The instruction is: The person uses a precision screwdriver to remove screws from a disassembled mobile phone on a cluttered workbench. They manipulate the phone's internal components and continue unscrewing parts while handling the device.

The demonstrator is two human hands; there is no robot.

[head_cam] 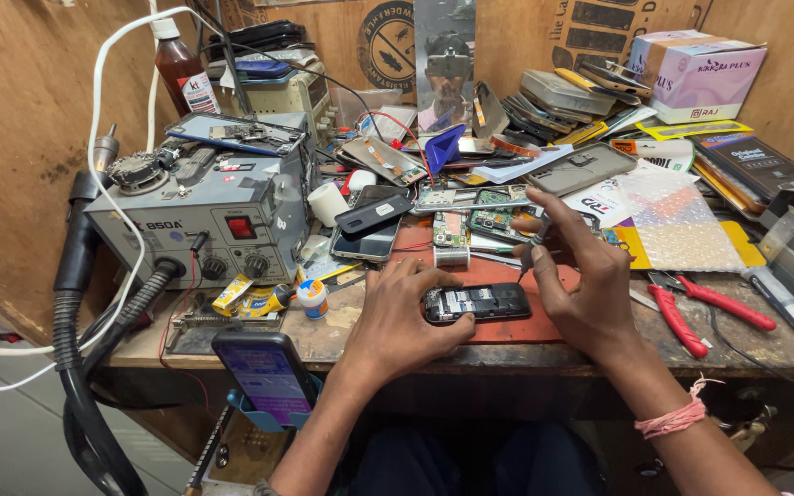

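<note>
Cluttered table (pixel 544 354), red mat. Opened phone (pixel 477 301) lies long axis left-right at mat centre. Left hand (pixel 404 317) pins its left end, fingers pressed flat. Right hand (pixel 584 280) pinches screwdriver (pixel 533 246), tip just above-right, nearer hand.

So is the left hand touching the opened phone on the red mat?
Touching. The head view shows the left hand with its fingers pressed against the opened phone at its left end.

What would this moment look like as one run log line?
left hand: steadies opened phone on red mat | right hand: holds thin tool over phone | red pliers: beside right hand
</note>
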